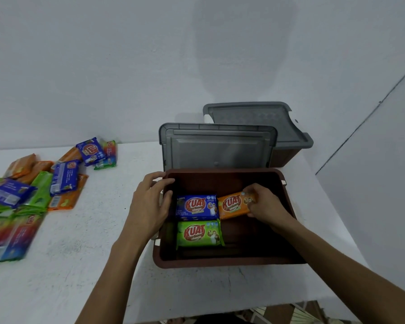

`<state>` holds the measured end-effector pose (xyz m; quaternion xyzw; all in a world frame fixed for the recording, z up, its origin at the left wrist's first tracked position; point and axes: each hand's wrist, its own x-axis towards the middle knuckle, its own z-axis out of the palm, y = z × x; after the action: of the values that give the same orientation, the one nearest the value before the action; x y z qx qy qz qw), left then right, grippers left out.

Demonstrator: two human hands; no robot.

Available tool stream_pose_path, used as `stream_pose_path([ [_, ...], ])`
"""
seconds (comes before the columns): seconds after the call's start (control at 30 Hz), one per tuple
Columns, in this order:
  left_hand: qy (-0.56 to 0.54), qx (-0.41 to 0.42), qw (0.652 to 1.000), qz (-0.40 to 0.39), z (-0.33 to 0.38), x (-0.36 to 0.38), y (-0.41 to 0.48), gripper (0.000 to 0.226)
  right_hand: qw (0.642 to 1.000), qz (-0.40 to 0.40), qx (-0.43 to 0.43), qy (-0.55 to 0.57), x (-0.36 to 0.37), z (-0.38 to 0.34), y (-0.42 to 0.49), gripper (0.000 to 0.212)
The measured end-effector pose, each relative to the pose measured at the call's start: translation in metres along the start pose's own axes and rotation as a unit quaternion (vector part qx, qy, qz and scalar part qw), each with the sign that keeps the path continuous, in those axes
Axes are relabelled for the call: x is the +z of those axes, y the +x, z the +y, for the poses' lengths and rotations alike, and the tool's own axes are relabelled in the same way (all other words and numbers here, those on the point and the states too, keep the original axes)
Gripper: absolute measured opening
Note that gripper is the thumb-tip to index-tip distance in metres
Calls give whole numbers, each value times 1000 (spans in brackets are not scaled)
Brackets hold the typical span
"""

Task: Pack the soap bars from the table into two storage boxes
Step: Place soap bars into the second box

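Note:
An open brown storage box sits on the white table in front of me. Inside it lie a blue soap bar and, just below it, a green soap bar. To the right of the blue one is an orange soap bar, which my right hand pinches by its right end inside the box. My left hand rests on the box's left rim, fingers over the edge. A second brown box with a grey lid stands behind.
Several wrapped soap bars in blue, green, orange and red lie scattered at the table's left. A grey lid leans upright behind the open box. The table's front edge runs close to me, and a wall rises behind.

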<state>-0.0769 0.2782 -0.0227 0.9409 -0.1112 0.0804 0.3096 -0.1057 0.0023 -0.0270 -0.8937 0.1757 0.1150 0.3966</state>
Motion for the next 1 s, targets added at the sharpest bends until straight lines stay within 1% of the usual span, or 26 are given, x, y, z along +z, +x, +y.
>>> stream_pose_path([
  [0.13,1,-1,1000,-2,-2,1,-1,31,996,-26,-2,-81,6,0,2,33],
  [0.23,-1,0,1000,-3,-3,1,-1,31,992,-26,-17,-126,9,-1,0,32],
  [0.33,-3,-2,1000,-3,-3,2,-1,32,990,-23,-27,-140,10,-3,-2,33],
  [0.5,-4,-1,1000,-3,-5,4,-1,34,981,-49,-39,-182,11,-3,-3,37],
  [0.63,-7,2,1000,-9,-7,3,-2,35,974,-48,-62,-213,8,-7,-4,38],
  [0.73,-7,19,1000,-15,-9,0,-6,36,975,-30,-81,-207,7,-16,-6,38],
  [0.8,-19,30,999,-18,-12,-3,-9,36,979,-16,-104,-177,8,-26,-7,35],
  [0.9,-39,30,999,-6,-19,-9,-14,34,980,1,-166,-107,9,-51,-11,25],
  [1.0,-34,24,999,16,-30,-21,-20,29,969,6,-244,-33,14,-82,-16,15],
])
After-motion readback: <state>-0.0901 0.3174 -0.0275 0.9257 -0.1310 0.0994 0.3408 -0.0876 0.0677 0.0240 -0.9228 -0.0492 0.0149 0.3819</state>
